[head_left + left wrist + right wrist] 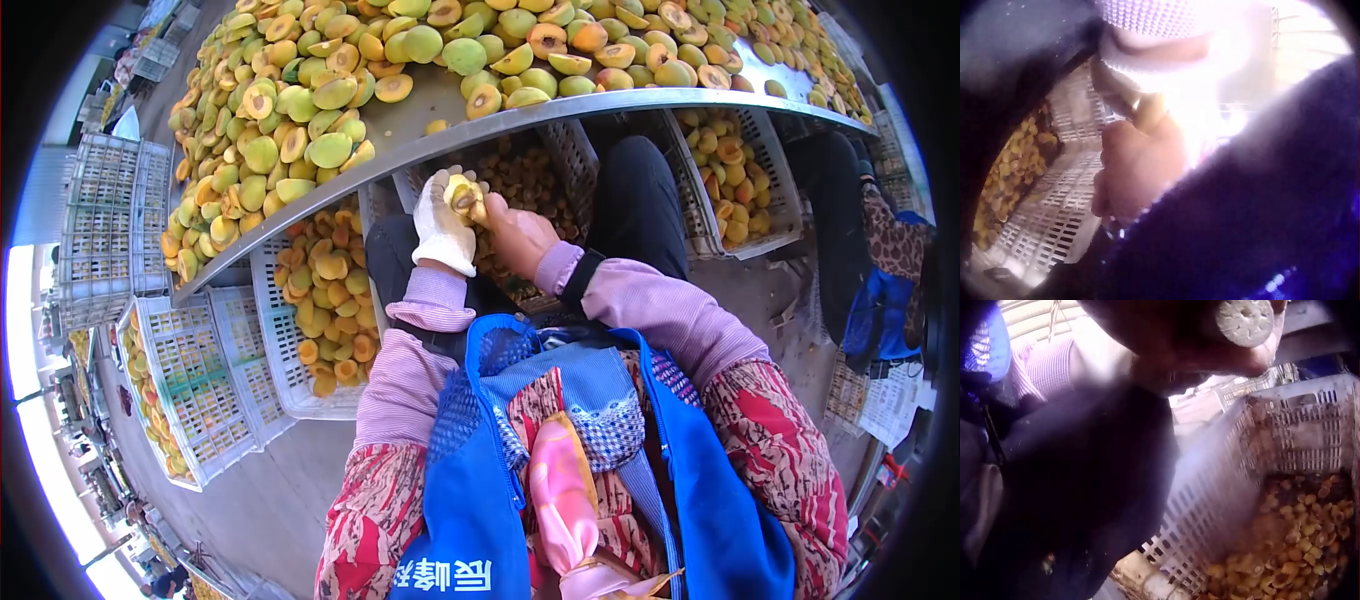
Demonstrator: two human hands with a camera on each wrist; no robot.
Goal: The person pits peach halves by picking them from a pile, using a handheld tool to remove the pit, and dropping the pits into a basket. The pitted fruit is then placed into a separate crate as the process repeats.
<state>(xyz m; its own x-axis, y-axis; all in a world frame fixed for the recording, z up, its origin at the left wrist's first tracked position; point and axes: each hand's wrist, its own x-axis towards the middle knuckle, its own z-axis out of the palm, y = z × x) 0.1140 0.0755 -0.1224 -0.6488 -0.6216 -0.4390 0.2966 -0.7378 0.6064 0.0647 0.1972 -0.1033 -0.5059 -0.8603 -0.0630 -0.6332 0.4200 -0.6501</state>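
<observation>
In the head view my left hand [442,228], in a white glove, holds a halved yellow-green apricot [464,197] with its brown hollow facing up. My bare right hand [522,240] is right against the fruit, its fingers curled round a tool; the pale round handle end [1245,322] shows in the right wrist view. The tool's working end is hidden behind fingers and fruit. Below both hands, between the knees, a plastic crate [1207,509] contains small brownish-yellow pieces. The left wrist view is glary, with the bare right hand [1141,165] at its middle.
A metal-edged table [530,113] heaped with apricot halves [300,105] curves in front. Crates of fruit stand by the left knee [270,325] and right knee [787,205]. More crates [205,345] are stacked at left. Another person [885,260] sits at far right.
</observation>
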